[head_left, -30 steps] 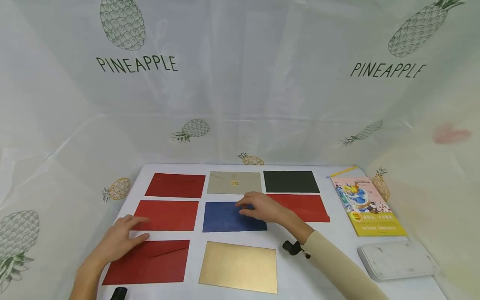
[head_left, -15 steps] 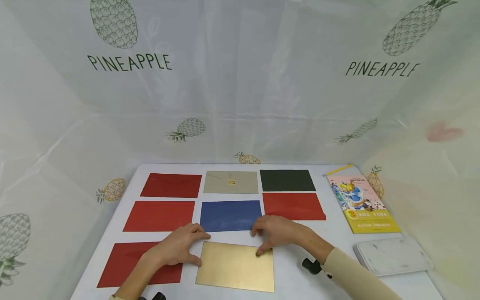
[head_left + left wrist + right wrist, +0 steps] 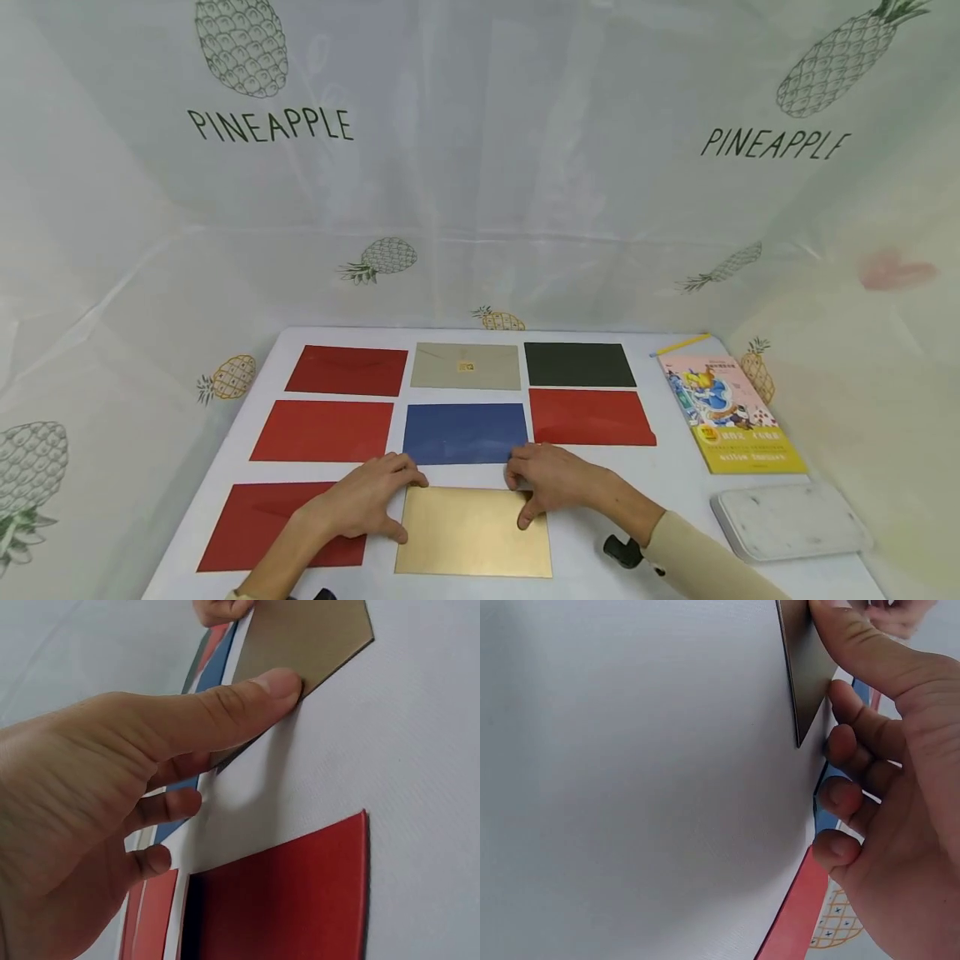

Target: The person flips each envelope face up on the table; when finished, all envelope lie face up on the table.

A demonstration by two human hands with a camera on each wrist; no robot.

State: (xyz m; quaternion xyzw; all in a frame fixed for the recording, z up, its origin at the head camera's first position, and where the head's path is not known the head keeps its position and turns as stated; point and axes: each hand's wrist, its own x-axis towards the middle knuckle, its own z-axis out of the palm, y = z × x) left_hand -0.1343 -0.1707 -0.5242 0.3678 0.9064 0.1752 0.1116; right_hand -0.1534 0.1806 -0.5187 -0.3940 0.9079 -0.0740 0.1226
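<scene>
A flat gold envelope lies at the front middle of the white table. My left hand is at its back left corner: the thumb presses the left edge and the index fingertip is at the back edge. In the left wrist view that thumb lies straight along the edge, the other fingers loosely bent. My right hand is at the back right corner, thumb on the gold surface, bent fingers by the back edge. Just behind is a blue envelope. A dark red envelope lies partly under my left forearm.
Behind lie red envelopes on the left, a beige envelope in the middle, and black and red envelopes on the right. A book, a pencil and a white case line the right side.
My left hand has moved right from the red envelopes, and my right hand has come forward from the blue envelope. The gold envelope has turned slightly, its edges now straighter.
</scene>
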